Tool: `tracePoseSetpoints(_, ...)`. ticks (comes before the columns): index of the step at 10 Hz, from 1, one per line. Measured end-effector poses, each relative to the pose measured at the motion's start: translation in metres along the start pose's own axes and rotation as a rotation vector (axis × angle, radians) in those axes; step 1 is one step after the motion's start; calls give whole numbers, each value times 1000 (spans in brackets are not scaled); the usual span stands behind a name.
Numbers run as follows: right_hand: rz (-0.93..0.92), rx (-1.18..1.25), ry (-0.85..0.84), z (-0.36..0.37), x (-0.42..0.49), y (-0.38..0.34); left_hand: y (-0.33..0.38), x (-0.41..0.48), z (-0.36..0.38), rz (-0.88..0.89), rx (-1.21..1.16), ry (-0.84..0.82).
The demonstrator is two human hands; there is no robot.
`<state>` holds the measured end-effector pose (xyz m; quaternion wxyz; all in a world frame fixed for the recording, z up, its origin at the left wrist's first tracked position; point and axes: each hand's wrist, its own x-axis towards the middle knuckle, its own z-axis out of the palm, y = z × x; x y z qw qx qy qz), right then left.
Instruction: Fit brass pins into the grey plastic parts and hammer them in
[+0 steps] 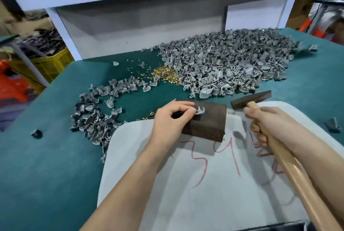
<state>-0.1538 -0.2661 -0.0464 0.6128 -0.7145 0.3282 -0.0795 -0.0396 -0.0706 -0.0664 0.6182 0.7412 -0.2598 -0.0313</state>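
L hand [170, 119] pinches a small pale-grey moulded plastic part [201, 111] w/ thumb + forefinger, keeping it on top of a dark brown rectangular block [210, 124]. A short brass pin [198, 108] stands upright in the part, head up. R hand [264, 124] is wrapped tight round the light wooden handle of a dark-headed hammer [250, 99]. The hammer head is just right of the block's far corner, apart from the pin. Block sits on a white cloth sheet w/ red scribbles [204, 184], laid over the green felt-covered table [46, 156]. Further back, centre-right: big heap of grey plastic parts [232, 63], w/ a loose pile of brass pins [163, 73] at its left edge. Smaller heap of grey parts [95, 120] lies left of the sheet. Yellow plastic crate [52, 63] is off the table, far left.
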Motion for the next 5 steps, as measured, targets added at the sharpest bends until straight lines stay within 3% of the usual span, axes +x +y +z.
tracePoseSetpoints(1,-52,-37,86,5,-4,5,-1,-2,0,-22,12,-5)
tracePoseSetpoints(2,-226,-452,253,8,-9,10,9,3,0,-13,92,52)
tracePoseSetpoints(3,-369,-909,516,-2,-8,11,51,41,4,112,156,142)
tracePoseSetpoints(4,-634,-486,496,-9,-15,7,106,94,5,-25,329,184)
tracePoseSetpoints(5,-877,54,305,-38,-36,-30,115,72,-4,-9,162,41)
